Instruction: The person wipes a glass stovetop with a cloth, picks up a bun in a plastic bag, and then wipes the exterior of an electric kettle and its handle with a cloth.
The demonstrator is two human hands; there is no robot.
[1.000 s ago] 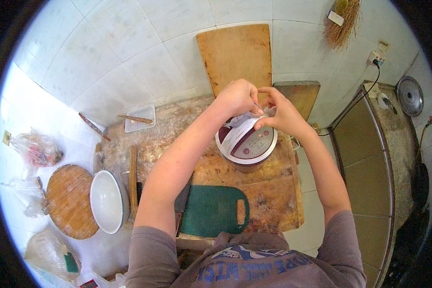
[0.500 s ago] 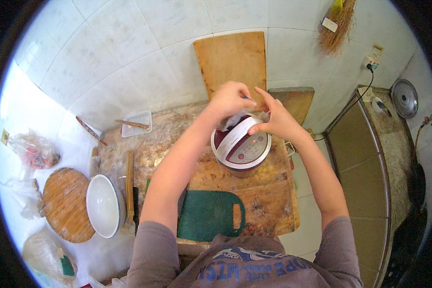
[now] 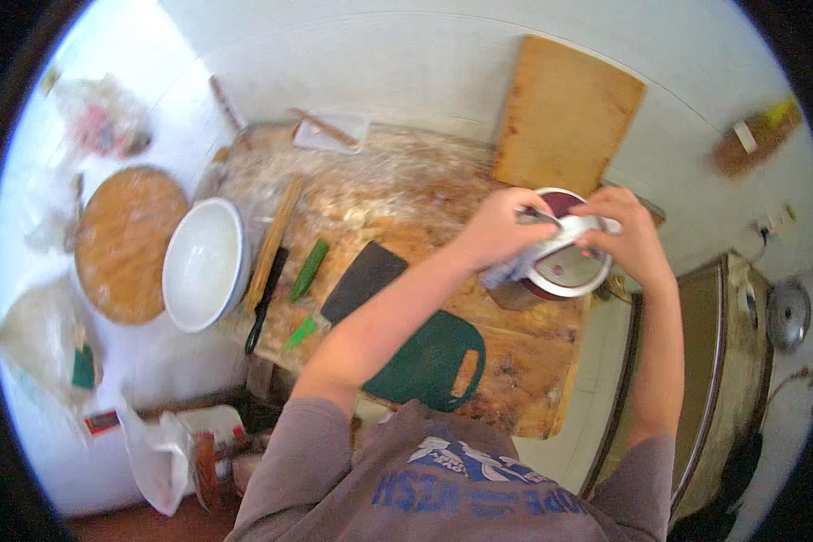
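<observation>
A round rice cooker [image 3: 569, 275] with a maroon and white lid stands at the right end of the wooden table. Its white handle [image 3: 565, 237] arches over the lid. My left hand [image 3: 510, 226] is closed at the left of the handle, with a small dark strip showing at its fingertips. A blurred grey-blue cloth [image 3: 509, 273] hangs below that hand, against the cooker's side. My right hand [image 3: 630, 230] curls over the handle's right end, thumb and fingers gripping it. What lies under the palms is hidden.
On the table [image 3: 406, 194] lie a green cutting board [image 3: 425, 361], a cleaver [image 3: 366, 280], a cucumber [image 3: 310, 269], a green-handled tool [image 3: 303, 332] and a wooden stick [image 3: 275, 239]. A white basin [image 3: 203, 265] and a round board [image 3: 131, 244] stand left. A tall board [image 3: 569, 113] leans on the wall.
The view has swung left, so the cooker and hands sit further right. My right hand has closed round the handle's end. The grey-blue cloth now hangs beside the cooker.
</observation>
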